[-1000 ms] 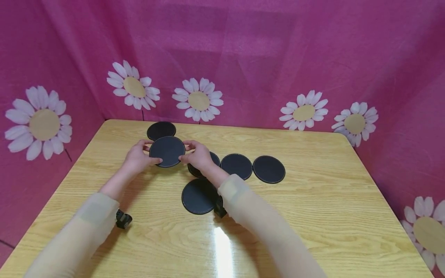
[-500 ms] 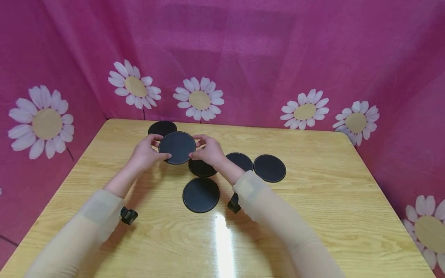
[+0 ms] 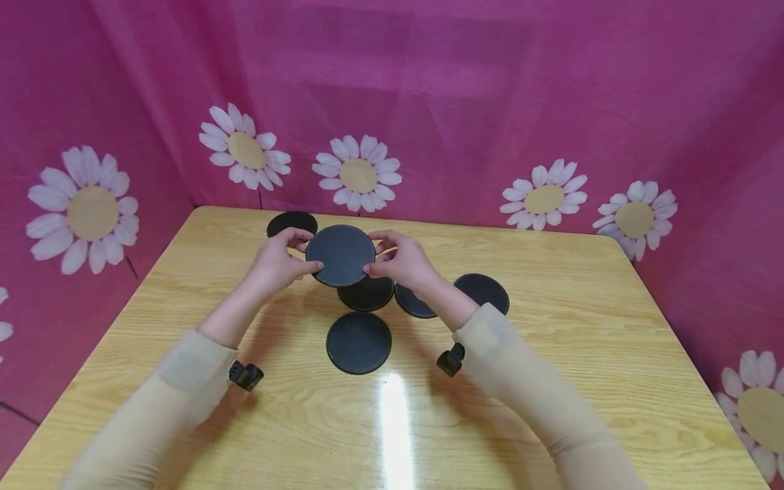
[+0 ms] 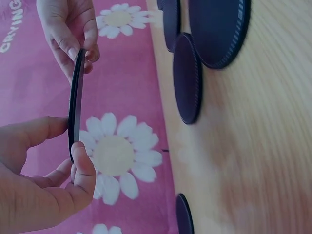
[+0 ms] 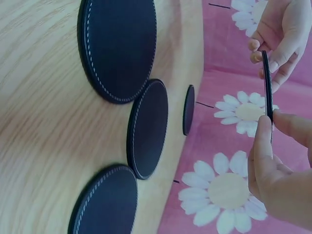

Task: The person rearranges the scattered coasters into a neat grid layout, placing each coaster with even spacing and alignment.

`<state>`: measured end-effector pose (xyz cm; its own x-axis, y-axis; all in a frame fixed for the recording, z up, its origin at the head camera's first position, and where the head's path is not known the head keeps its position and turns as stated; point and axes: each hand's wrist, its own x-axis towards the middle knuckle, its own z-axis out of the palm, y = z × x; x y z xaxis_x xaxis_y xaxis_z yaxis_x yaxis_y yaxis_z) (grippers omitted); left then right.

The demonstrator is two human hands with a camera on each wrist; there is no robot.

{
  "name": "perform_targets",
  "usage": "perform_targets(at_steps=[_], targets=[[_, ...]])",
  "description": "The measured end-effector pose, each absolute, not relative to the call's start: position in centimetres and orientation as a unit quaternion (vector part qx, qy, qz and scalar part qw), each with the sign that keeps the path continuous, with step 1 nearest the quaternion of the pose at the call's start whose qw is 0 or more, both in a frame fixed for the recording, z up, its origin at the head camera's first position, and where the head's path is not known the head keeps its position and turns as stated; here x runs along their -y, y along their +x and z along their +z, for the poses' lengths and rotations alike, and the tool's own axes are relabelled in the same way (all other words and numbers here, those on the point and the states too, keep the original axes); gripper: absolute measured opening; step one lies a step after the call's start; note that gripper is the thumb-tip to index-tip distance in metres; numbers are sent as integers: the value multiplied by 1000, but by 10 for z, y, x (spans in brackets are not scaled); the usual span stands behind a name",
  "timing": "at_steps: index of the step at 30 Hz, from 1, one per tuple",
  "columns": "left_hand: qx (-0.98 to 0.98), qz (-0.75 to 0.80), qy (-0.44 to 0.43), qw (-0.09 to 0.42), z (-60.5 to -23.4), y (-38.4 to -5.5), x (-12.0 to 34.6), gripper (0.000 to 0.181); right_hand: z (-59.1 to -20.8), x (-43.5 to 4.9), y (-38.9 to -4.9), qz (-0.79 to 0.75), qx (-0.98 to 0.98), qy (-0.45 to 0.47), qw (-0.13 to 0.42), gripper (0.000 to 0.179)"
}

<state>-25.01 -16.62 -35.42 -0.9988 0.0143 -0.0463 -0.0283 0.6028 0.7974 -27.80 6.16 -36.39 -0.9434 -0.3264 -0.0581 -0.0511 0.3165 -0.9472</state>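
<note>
A round black coaster with a stitched rim (image 3: 340,256) is held raised above the table, between both hands. My left hand (image 3: 278,264) pinches its left edge between thumb and fingers. At the opposite edge my right hand (image 3: 405,262) pinches it the same way. The left wrist view shows the held coaster (image 4: 76,102) edge-on, well apart from the table. Below it lie a coaster (image 3: 366,295), partly covered by it in the head view, and a nearer coaster (image 3: 358,343) touching or almost touching that one.
On the wooden table (image 3: 294,435), another coaster (image 3: 291,221) lies at the far left. To the right are a coaster (image 3: 413,303), partly behind my right hand, and one more coaster (image 3: 484,289). A pink flowered curtain (image 3: 441,102) stands behind the table.
Both hands have carried the held coaster to the right and slightly away, from near the far-left coaster to above the middle one. The coasters on the table have stayed put.
</note>
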Motion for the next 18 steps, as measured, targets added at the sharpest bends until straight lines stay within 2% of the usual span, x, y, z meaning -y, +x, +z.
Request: perform_targets(at_steps=[18], targets=[[-888,456,58,-10,-333,-225,123,56,-345,-113,-242,-559,-815,-100,114,63]])
